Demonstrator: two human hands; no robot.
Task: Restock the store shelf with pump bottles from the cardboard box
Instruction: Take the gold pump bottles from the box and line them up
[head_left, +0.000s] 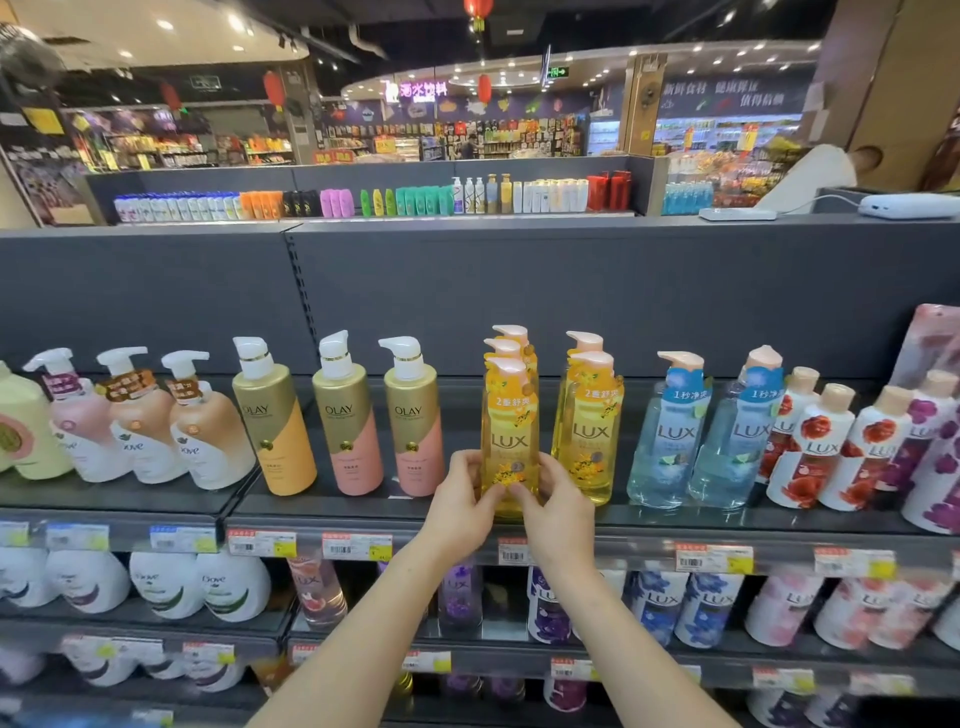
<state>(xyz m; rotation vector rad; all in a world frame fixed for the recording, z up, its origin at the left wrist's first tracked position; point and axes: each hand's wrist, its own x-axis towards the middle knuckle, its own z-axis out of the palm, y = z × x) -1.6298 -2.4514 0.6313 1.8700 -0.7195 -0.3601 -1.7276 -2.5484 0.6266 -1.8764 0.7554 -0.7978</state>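
In the middle of the frame, the left hand (465, 499) and the right hand (558, 506) are gripping a clear yellow plastic pump bottle with a peach pump head and a LUX label (510, 436), one hand on each side of its lower body. The fingers of both hands are curling round the bottle's sides and both thumbs are pressing on the front of the label, so neither hand is spread flat. The bottle is standing upright near the front edge of the dark grey metal top shelf (675, 517), at the head of a row in which the pump heads of two more such bottles are showing just behind it; whether its base is fully resting on the board I cannot tell. Just to its right a second row of yellow LUX pump bottles (589, 431) is standing, and further right two pale blue clear LUX pump bottles (670, 436) and white LUX bottles printed with red flowers (815, 447). To the left of centre three gold-shouldered Olay pump bottles (340, 421) are lining up, with white Dove pump bottles (140, 426) at the left edge. White and red price labels (345, 545) are running along the shelf's front lip below the hands.
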